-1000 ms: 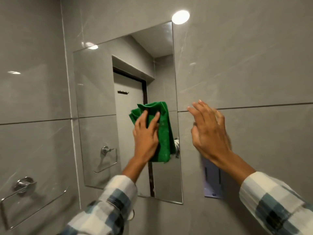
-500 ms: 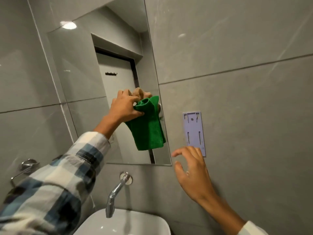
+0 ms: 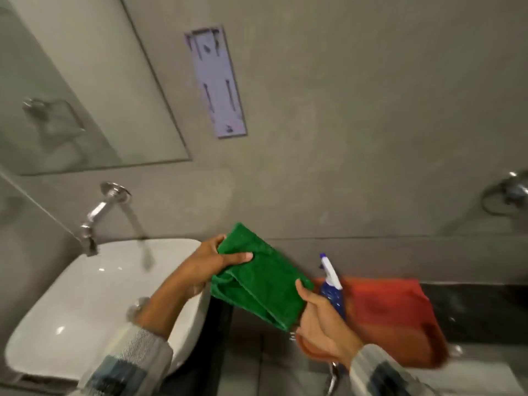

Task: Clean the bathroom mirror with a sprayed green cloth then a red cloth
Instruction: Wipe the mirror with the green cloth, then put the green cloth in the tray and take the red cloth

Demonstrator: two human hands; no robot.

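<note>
The green cloth [image 3: 263,281] hangs folded between both hands, over the gap right of the basin. My left hand [image 3: 211,261] pinches its upper left edge. At the cloth's lower right edge is my right hand [image 3: 323,324], thumb on top, fingers underneath. Just behind that hand stands a blue spray bottle [image 3: 333,284] with a white nozzle. The red cloth [image 3: 394,315] lies blurred on the dark ledge to the right. The mirror [image 3: 57,95] is up at the top left, away from both hands.
A white basin [image 3: 85,295] sits at the lower left under a chrome tap [image 3: 97,212]. A pale purple bracket [image 3: 215,81] is fixed to the grey tiled wall. A chrome ring holder [image 3: 505,195] is at the far right above the black ledge [image 3: 471,307].
The view has swung down from the mirror to the basin. My left hand took the green cloth off the glass and lowered it; my right hand came across and took its other edge.
</note>
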